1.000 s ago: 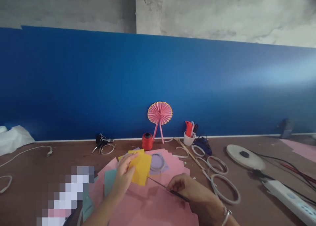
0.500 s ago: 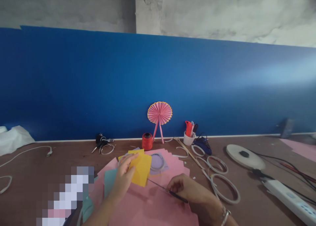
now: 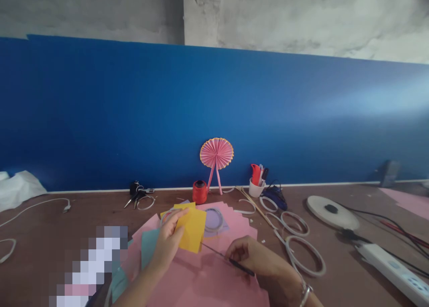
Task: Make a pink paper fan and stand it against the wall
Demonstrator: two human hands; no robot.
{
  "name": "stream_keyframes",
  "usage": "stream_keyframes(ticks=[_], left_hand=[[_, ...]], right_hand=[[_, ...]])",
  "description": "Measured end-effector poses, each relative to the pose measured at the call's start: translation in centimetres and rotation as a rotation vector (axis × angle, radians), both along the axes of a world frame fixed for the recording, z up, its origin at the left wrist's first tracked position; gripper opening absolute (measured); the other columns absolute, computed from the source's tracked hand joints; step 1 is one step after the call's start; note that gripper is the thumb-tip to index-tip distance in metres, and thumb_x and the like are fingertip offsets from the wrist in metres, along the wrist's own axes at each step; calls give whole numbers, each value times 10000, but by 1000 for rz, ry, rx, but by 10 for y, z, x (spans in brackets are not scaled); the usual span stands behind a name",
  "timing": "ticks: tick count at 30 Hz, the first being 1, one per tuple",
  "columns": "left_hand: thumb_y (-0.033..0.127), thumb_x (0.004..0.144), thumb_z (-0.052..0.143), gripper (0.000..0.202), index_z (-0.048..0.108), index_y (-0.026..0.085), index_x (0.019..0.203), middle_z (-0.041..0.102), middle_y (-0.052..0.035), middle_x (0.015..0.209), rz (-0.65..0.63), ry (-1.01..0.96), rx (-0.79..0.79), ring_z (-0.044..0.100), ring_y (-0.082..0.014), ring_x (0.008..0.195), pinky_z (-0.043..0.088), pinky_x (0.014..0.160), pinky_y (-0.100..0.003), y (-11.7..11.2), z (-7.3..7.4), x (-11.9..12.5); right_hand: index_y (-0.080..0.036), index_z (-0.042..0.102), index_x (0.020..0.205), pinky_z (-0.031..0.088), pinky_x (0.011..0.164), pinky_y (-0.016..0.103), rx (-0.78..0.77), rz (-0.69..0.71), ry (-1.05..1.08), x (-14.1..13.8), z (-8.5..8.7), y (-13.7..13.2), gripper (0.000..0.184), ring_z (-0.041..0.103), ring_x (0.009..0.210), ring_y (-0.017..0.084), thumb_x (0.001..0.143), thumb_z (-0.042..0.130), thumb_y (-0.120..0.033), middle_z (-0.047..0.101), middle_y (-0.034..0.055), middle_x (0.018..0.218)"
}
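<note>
My left hand (image 3: 168, 237) pinches a piece of yellow paper (image 3: 192, 231), thumb in front, and holds it above the pink sheets. In my right hand (image 3: 246, 252) is a pair of black-handled scissors (image 3: 241, 267), partly hidden by the fingers. Their thin metal blade points left, with its tip at the lower right edge of the yellow paper. Beneath both hands spreads a stack of pink paper (image 3: 201, 282), with teal paper (image 3: 149, 244) at its left side. A roll of white tape (image 3: 213, 220) lies on a purple sheet just behind the yellow paper.
A pink pleated paper fan (image 3: 216, 154) leans on the blue partition (image 3: 134, 110). Near it stand a red thread spool (image 3: 199, 192) and a white cup (image 3: 256, 189) of pens. Keys (image 3: 136, 193) lie left; tape rolls (image 3: 305, 256), a white disc (image 3: 331, 214) and a power strip (image 3: 395, 271) lie right.
The yellow paper has turned very slightly at the scissors' tip. Both hands otherwise keep their places and their holds.
</note>
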State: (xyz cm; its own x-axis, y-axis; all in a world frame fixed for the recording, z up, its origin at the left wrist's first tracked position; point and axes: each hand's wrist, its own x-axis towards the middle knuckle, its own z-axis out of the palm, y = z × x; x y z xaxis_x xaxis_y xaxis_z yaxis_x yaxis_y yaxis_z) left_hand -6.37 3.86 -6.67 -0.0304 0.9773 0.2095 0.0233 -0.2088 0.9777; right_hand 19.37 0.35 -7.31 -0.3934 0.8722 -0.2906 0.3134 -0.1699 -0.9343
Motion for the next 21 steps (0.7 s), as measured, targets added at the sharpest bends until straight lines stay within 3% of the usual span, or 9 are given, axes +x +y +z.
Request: stream_keyframes(ticks=[7, 12, 16, 21], left_hand=[[174, 708, 525, 421, 663, 220, 1103, 601, -64, 1262, 71, -31, -22, 486, -253, 1233, 367, 1036, -382, -2, 4, 0], [166, 711, 495, 419, 660, 244, 1088, 613, -36, 1239, 236, -33, -40, 478, -223, 1239, 359, 1041, -341, -4, 9, -2], [180, 701, 512, 394, 669, 224, 1060, 632, -44, 1201, 212, -56, -41, 519, -224, 1190, 381, 1021, -338, -2, 5, -2], [213, 677, 530, 408, 666, 201, 1061, 608, -68, 1235, 183, -58, -58, 497, -247, 1212, 376, 1023, -353, 1, -3, -1]], right_hand=[[-137, 684, 806, 374, 399, 164, 5, -11, -19, 3, 0, 2, 250, 511, 422, 81, 557, 663, -141, 580, -51, 518], [-184, 563, 793, 392, 457, 214, 262, -297, -55, 12, -9, 14, 204, 564, 508, 136, 612, 639, -237, 594, -31, 577], [-197, 565, 812, 428, 616, 267, 494, -548, -367, 19, -14, 20, 155, 626, 721, 201, 661, 596, -205, 676, 49, 763], [-171, 618, 760, 399, 687, 289, 575, -568, -791, 24, -11, 19, 77, 613, 816, 239, 693, 580, -172, 685, 109, 856]])
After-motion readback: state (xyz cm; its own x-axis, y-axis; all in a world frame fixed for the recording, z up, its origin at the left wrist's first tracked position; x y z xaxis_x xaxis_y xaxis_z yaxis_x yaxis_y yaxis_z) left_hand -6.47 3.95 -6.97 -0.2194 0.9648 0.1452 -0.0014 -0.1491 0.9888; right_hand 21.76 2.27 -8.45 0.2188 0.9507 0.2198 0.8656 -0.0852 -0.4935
